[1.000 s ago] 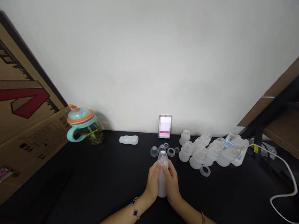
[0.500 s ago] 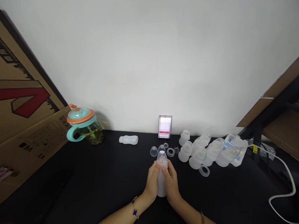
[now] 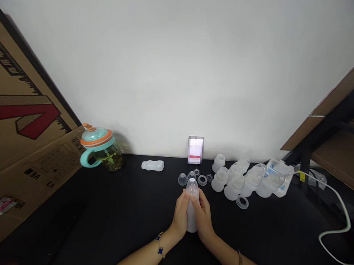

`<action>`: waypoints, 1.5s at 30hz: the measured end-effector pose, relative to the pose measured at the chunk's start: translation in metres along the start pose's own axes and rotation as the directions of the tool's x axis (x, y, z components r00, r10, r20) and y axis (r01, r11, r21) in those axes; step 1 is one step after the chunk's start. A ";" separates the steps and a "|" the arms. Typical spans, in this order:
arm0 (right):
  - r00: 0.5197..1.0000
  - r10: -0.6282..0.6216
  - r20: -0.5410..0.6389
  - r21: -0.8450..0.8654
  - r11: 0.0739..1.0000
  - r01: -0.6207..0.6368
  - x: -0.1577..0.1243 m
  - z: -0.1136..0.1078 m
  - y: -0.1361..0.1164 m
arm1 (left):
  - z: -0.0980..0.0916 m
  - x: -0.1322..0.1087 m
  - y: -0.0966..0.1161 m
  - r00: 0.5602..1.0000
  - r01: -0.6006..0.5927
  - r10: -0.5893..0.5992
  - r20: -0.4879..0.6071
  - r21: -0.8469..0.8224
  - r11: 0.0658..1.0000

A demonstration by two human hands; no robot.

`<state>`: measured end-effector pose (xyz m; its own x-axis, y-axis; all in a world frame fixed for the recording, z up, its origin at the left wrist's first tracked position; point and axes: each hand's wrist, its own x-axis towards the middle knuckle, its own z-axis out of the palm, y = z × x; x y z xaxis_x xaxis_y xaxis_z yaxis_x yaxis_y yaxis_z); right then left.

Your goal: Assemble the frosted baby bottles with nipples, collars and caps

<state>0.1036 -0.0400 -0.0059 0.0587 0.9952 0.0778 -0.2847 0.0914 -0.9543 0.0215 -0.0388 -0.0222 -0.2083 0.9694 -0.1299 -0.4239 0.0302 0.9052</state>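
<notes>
A whitish baby bottle (image 3: pixel 192 218) with a clear domed top stands between my two hands, close in front of me. My left hand (image 3: pixel 179 215) wraps its left side, and my right hand (image 3: pixel 204 217) wraps its right side. Both thumbs press near the bottle's neck, at the base of the clear dome. Just beyond it lie a clear dome cap (image 3: pixel 182 179), a second clear cap partly hidden behind the bottle's top, a collar ring (image 3: pixel 202 180) and a small teat-like piece (image 3: pixel 209 177). The other fingers are mostly hidden behind the bottle.
Several small baby bottles (image 3: pixel 234 187) cluster at the right, beside another ring (image 3: pixel 242 202). A white bottle (image 3: pixel 152 165) lies on its side left of centre. A lidded teal jug (image 3: pixel 101 148), a cardboard box (image 3: pixel 30 156), a blurred upright card (image 3: pixel 195 150) and a white cable (image 3: pixel 343 208) surround the black table.
Both hands keep their hold on the bottle in the same place. The whole view has shifted very slightly; nothing else has visibly moved.
</notes>
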 end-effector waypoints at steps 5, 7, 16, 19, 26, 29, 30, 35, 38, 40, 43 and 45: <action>0.994 0.053 -0.092 0.081 0.996 -0.046 0.005 -0.001 0.011 | 0.002 0.004 0.004 0.989 -0.055 0.049 0.138 0.036 0.998; 0.992 0.073 -0.101 0.108 0.992 -0.062 0.006 -0.001 0.013 | 0.003 0.005 0.005 0.992 -0.044 0.036 0.123 0.067 0.997; 0.988 0.077 -0.134 0.111 0.992 -0.063 0.003 0.002 0.006 | 0.009 0.001 0.016 0.991 -0.028 0.012 0.130 0.121 0.992; 0.987 0.084 -0.138 0.091 0.993 -0.072 0.003 0.001 0.007 | 0.009 0.000 0.015 0.991 -0.019 0.003 0.134 0.116 0.993; 0.982 0.099 -0.163 0.070 0.994 -0.089 0.004 -0.002 0.014 | 0.007 0.001 0.007 0.996 -0.010 0.003 0.088 0.087 0.996; 0.983 0.087 -0.161 0.083 0.994 -0.074 0.005 -0.003 0.019 | 0.006 0.003 0.006 0.997 -0.013 0.010 0.076 0.043 0.999; 0.983 0.077 -0.169 0.087 0.994 -0.063 0.006 -0.004 0.021 | 0.006 0.003 0.006 0.997 -0.008 0.005 0.082 0.030 1.000; 0.993 0.052 -0.105 0.094 0.995 -0.042 0.009 -0.006 0.029 | 0.006 0.007 0.004 0.995 0.014 -0.014 0.101 0.006 1.000; 0.998 0.028 -0.061 0.033 0.999 -0.026 0.010 -0.005 0.029 | 0.007 0.009 0.001 0.996 0.028 -0.026 0.086 -0.011 1.000; 0.998 0.012 -0.061 -0.005 1.000 -0.012 0.010 -0.004 0.027 | 0.007 0.010 -0.001 0.995 0.045 -0.044 0.087 -0.010 0.999; 0.998 0.011 -0.060 -0.024 1.000 -0.012 0.008 -0.002 0.023 | 0.008 0.009 -0.002 0.996 0.045 -0.045 0.077 0.002 0.999; 0.998 0.015 -0.056 -0.029 0.999 -0.017 0.007 -0.001 0.020 | 0.009 0.008 -0.001 0.996 0.039 -0.040 0.081 0.009 0.999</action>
<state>0.0994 -0.0313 -0.0245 0.1083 0.9930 0.0468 -0.2581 0.0735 -0.9633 0.0279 -0.0288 -0.0207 -0.1189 0.9840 -0.1327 -0.4242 0.0705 0.9028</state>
